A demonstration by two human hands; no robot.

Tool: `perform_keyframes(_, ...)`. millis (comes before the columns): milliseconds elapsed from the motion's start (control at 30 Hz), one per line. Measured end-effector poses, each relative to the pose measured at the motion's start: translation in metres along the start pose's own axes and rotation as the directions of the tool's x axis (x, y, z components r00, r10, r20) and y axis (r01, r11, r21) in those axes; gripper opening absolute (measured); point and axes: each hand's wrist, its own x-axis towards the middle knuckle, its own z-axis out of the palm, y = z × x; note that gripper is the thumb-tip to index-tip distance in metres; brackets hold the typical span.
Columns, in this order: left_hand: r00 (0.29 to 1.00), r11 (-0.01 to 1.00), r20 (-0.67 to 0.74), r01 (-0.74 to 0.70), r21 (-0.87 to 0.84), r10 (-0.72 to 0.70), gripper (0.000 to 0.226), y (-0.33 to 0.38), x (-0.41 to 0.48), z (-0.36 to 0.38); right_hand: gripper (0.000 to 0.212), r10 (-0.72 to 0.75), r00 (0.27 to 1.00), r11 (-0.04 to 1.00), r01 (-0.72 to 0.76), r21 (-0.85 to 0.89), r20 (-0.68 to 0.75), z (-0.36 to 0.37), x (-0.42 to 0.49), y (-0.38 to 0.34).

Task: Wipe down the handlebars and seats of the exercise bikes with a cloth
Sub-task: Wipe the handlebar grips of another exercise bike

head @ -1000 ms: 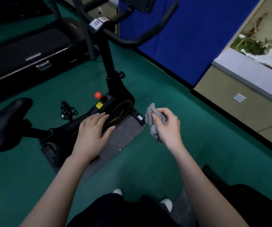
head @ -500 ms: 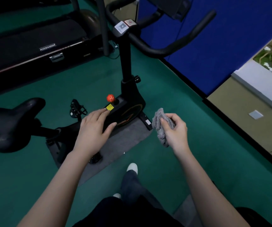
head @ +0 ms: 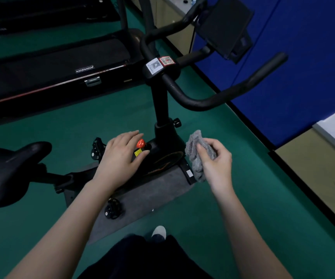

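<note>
Cloth [head: 198, 153], grey and crumpled, is held bunched in the right hand [head: 216, 165], whose fingers are closed around it; part of it hangs below the palm. It is carried in the air just right of the exercise bike [head: 162, 137], clear of the handlebars [head: 213, 99] and well apart from the seat [head: 7, 170]. The left hand [head: 120, 158] is held flat with fingers extended and together, nothing gripped, over the bike frame beside an orange knob [head: 140, 143] and a yellow label [head: 137, 153]; whether it touches the frame cannot be told. The hands are apart. The bike stands on a grey mat [head: 152, 198] on green floor [head: 233, 218]. A treadmill [head: 58, 67] is seen behind, a blue wall panel [head: 303, 57] to the right. Two code stickers [head: 159, 63] are fixed on the handlebar clamp.
</note>
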Motion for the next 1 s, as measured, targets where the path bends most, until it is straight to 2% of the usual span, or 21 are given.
perform_keyframes(67, 1.000, 1.000, -0.008, -0.006, 0.006, 0.006, 0.054, 0.003, 0.013, 0.000, 0.024, -0.041, 0.999, 0.999, 0.041, 0.004, -0.003, 0.001, 0.011, -0.006)
perform_keyframes(233, 0.999, 0.999, -0.020, -0.039, -0.005, 0.039, 0.054, 0.005, 0.042, 0.001, 0.014, -0.085, 0.995, 0.996, 0.084, -0.028, -0.058, 0.003, 0.030, -0.013)
perform_keyframes(333, 0.997, 0.997, -0.025, -0.073, -0.016, 0.072, 0.055, 0.003, 0.061, 0.000, 0.016, -0.094, 0.993, 0.995, 0.091, -0.035, -0.077, 0.005, 0.035, -0.019)
perform_keyframes(600, 0.960, 0.967, -0.150, -0.247, -0.054, 0.237, 0.053, -0.011, 0.139, -0.014, 0.023, -0.156, 0.966, 0.985, 0.136, -0.107, -0.207, 0.030, 0.059, -0.049)
perform_keyframes(700, 0.945, 0.952, -0.159, -0.300, -0.068, 0.286, 0.053, -0.021, 0.172, -0.023, 0.014, -0.163, 0.950, 0.983, 0.131, -0.131, -0.267, 0.051, 0.076, -0.066)
perform_keyframes(867, 0.909, 0.906, -0.136, -0.409, -0.113, 0.393, 0.051, -0.036, 0.224, -0.029, 0.011, -0.177, 0.922, 0.963, 0.090, -0.254, -0.345, 0.088, 0.112, -0.085)
perform_keyframes(1000, 0.855, 0.836, -0.172, -0.516, -0.187, 0.489, 0.046, -0.035, 0.259, -0.025, 0.016, -0.271, 0.876, 0.882, 0.060, -0.468, -0.399, 0.119, 0.136, -0.088)
